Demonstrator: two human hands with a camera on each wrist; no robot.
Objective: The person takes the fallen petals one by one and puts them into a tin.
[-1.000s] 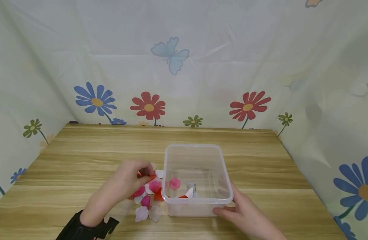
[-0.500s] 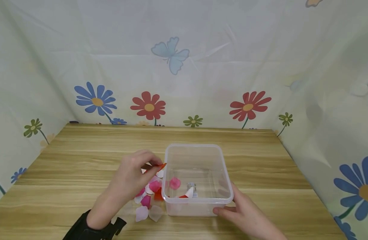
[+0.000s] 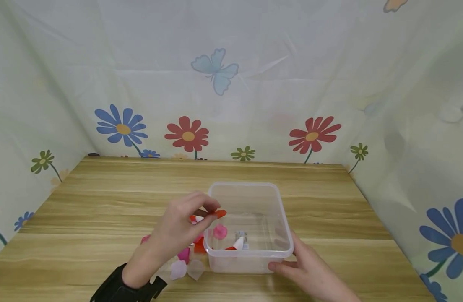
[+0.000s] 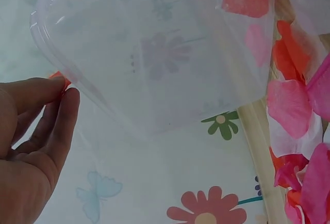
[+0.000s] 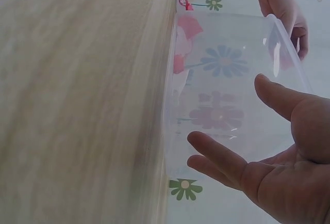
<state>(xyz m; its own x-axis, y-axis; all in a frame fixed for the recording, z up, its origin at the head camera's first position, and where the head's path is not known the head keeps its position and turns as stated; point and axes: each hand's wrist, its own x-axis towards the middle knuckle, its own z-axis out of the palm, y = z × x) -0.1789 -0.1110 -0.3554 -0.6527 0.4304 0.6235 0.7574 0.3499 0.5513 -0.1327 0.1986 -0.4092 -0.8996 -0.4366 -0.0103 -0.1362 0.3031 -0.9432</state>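
At the left rim of a clear plastic box (image 3: 254,253), my left hand (image 3: 178,224) pinches an orange-red fabric petal (image 3: 221,213) between thumb and fingertips. The same petal (image 4: 60,79) shows just past the fingertips in the left wrist view. My right hand (image 3: 310,268) rests against the box's near right corner, thumb on the front wall. Its fingers look fairly straight and spread in the right wrist view. Inside the box lie a pink petal (image 3: 220,231), a white petal (image 3: 238,243) and a small greyish item, too unclear to name.
Loose pink, red and white petals (image 4: 291,105) lie in a pile left of the box, partly hidden by my left hand in the head view. The wooden tabletop (image 3: 329,201) meets a flower-printed cloth (image 3: 254,105) at the back and sides.
My left hand has lifted the orange-red petal from the pile and moved right, bringing it over the box's left rim. The right hand and the box have stayed in place.
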